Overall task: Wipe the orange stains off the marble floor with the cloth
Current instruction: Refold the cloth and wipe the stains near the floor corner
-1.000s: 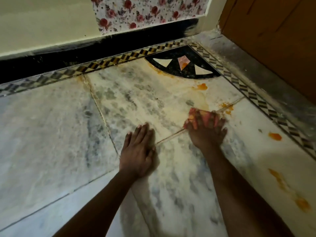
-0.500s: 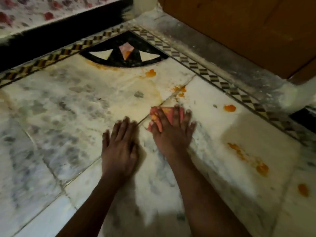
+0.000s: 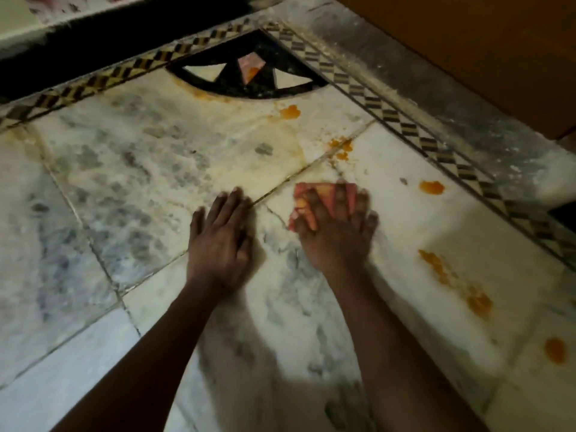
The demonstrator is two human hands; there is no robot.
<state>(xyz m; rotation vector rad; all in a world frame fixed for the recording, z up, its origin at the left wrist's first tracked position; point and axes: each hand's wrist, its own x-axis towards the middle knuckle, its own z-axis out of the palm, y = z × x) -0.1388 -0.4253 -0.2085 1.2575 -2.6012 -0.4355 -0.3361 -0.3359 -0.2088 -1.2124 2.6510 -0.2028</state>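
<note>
1. A marble floor (image 3: 149, 169) of white slabs with grey veining is seen from above, crossed by dark joints.
2. A wooden panel (image 3: 467, 42) is seen at the upper right, with a grey stone strip (image 3: 414, 98) along its foot.
3. A checkered inlay border (image 3: 405, 129) is laid along two sides, and a black fan-shaped inlay (image 3: 249, 73) is set in the corner between them.
4. The left hand (image 3: 219, 244) is laid flat on the floor, palm down, fingers straight and together; nothing is held.
5. The right hand (image 3: 335, 232) is pressed down on the pink cloth (image 3: 300, 201), fingers spread and straight over it.
6. The cloth is flattened against the floor just beside a joint, to the right of the left hand.
7. Orange stains (image 3: 431, 187) are scattered to the right of the cloth, and more are seen near the fan inlay.
</note>
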